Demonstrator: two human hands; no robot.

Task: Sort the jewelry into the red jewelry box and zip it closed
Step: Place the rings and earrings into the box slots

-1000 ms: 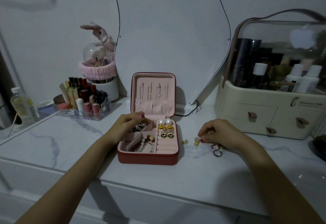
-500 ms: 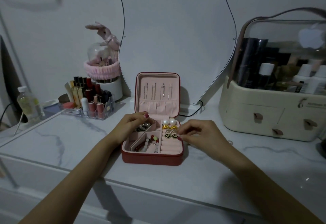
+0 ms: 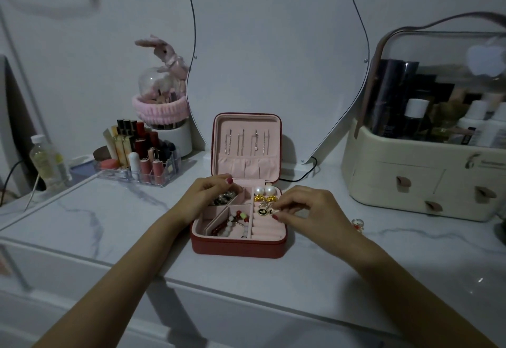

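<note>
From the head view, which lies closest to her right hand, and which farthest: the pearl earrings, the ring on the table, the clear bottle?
1. Pearl earrings: in the box, just left of the right hand.
2. Ring: on the table, to its right.
3. Clear bottle: far left edge.

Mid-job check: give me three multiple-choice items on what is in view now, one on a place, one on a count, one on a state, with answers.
1. Where does the loose ring lie?
A. on the marble top right of the red jewelry box
B. in the box lid
C. in the lipstick organizer

2. How many pearl earrings sit at the back of the box's right-hand column?
A. one
B. two
C. four

3. What state is the box lid in?
A. zipped shut
B. lying flat on the table
C. open and standing upright

Answers: 1 A, the ring rests on the top beyond the right hand. 2 B, two white spheres sit side by side. 3 C, its pink lining faces the camera behind the left hand.
</note>
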